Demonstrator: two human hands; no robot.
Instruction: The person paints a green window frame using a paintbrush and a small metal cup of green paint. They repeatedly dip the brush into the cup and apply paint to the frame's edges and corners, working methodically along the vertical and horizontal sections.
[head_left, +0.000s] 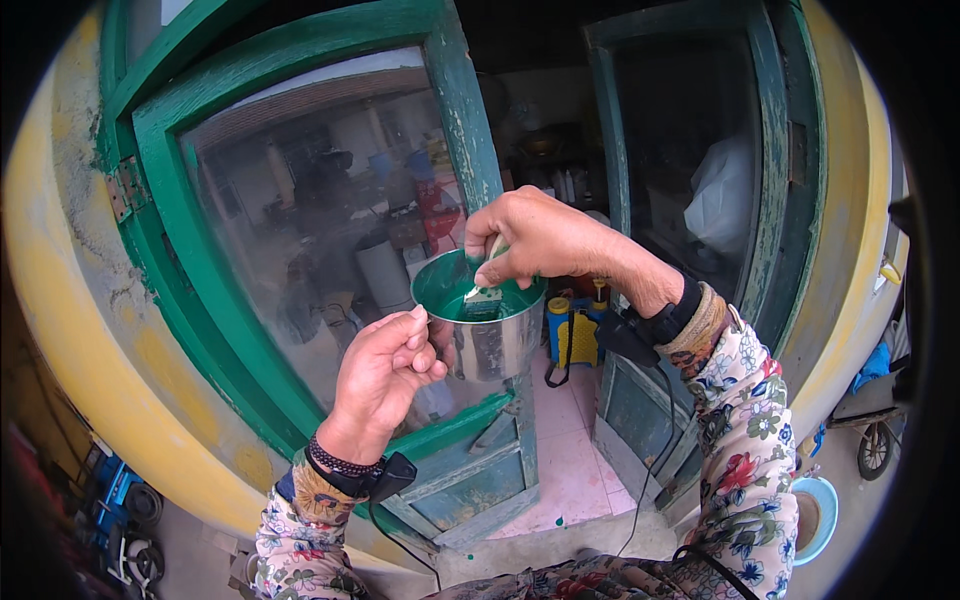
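Note:
A steel can (478, 350) of green paint hangs in front of me, gripped at its rim or handle by my left hand (392, 365), whose fingers are curled. My right hand (525, 230) is closed on a pale-handled paintbrush (484, 300) and holds it down inside the can, its bristles at the green paint. Just behind the can stands an open wooden glazed door (150, 140), partly painted bright green, with weathered paint on its lower panel.
A second weathered door leaf (772, 150) stands at right. A yellow-and-blue sprayer (568, 325) sits on pink floor tiles (565, 440) inside. A blue basin (812, 515) and wheeled cart (873, 445) are at lower right; blue wheeled equipment (125, 490) is at lower left, beside the yellow wall (70, 340).

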